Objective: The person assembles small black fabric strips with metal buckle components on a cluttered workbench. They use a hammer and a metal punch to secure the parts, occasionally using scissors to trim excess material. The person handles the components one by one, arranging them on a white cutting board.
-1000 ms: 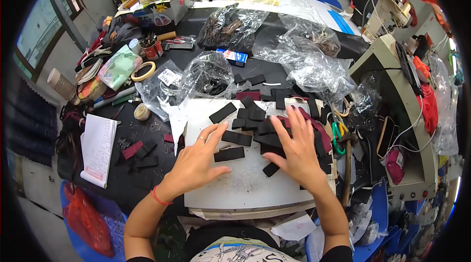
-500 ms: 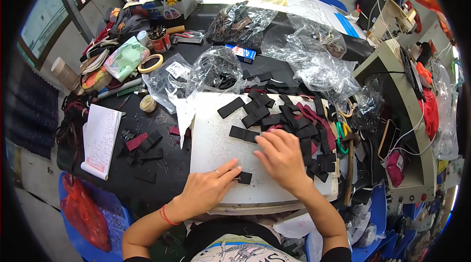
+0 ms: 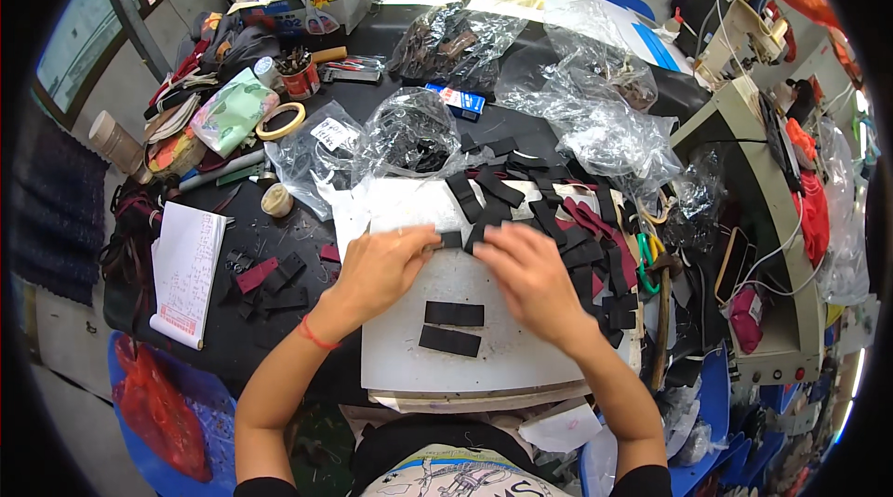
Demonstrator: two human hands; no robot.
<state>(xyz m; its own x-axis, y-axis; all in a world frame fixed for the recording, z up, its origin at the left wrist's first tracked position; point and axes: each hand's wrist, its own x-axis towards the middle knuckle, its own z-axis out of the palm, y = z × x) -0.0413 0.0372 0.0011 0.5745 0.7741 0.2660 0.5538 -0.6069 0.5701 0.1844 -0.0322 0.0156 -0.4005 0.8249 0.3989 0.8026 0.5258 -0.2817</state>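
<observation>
Over the white board (image 3: 395, 362), my left hand (image 3: 381, 272) pinches the end of a short black fabric strip (image 3: 451, 239). Close by on its right, the fingertips of my right hand (image 3: 528, 276) are closed on another black strip (image 3: 474, 235), partly hidden by the fingers. Nearer to me, a black strip (image 3: 455, 314) lies flat just beyond a second, slightly tilted strip (image 3: 450, 341). A loose pile of black strips (image 3: 500, 188), with some maroon strips (image 3: 595, 221) among them, covers the board's far and right parts.
Left of the board lie more black and maroon pieces (image 3: 258, 275), an open notebook (image 3: 189, 265) and a small round pot (image 3: 276, 200). Clear plastic bags (image 3: 409, 130) stand beyond it. Green-handled scissors (image 3: 646, 265) and a hammer (image 3: 664, 311) rest at the right edge.
My left hand has moved from the board's near part up to the pile. Two strips now lie uncovered where it was. My right hand has shifted slightly and is beside the left.
</observation>
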